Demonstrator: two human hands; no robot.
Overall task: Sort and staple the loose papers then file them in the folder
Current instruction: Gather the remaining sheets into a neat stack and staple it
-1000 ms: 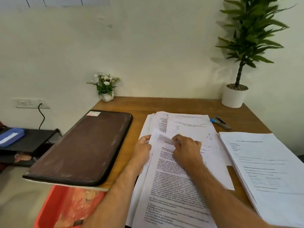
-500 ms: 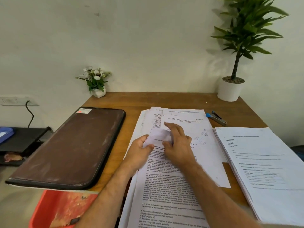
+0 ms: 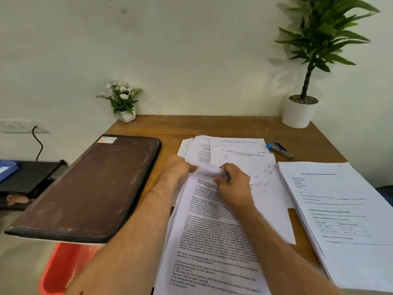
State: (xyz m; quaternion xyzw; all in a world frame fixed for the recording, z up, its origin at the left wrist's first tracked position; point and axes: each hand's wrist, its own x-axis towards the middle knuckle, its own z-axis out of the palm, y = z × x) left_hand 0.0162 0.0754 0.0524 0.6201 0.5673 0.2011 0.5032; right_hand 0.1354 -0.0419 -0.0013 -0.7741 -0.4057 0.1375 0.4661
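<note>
A printed sheet [image 3: 214, 237] lies on top of loose papers [image 3: 238, 150] spread over the middle of the wooden desk [image 3: 223, 126]. Its top corner [image 3: 209, 169] is curled back. My left hand [image 3: 177, 170] pinches that top edge from the left, and my right hand [image 3: 232, 184] pinches the curled corner from the right. A blue and grey stapler [image 3: 279, 149] lies behind the papers at the right. The closed brown folder [image 3: 91, 188] lies at the left, overhanging the desk's edge. A neat paper stack [image 3: 344, 220] sits at the right.
A small white flower pot [image 3: 124, 103] stands at the back left against the wall, and a tall potted plant [image 3: 299, 111] at the back right. A red bin [image 3: 63, 267] sits below the folder. A black side shelf [image 3: 27, 177] with a blue box is further left.
My right hand's fingers, which lay stretched over the sheet's corner, have curled and now pinch it rolled back. My left hand has stayed at the top edge. The head camera has tilted slightly.
</note>
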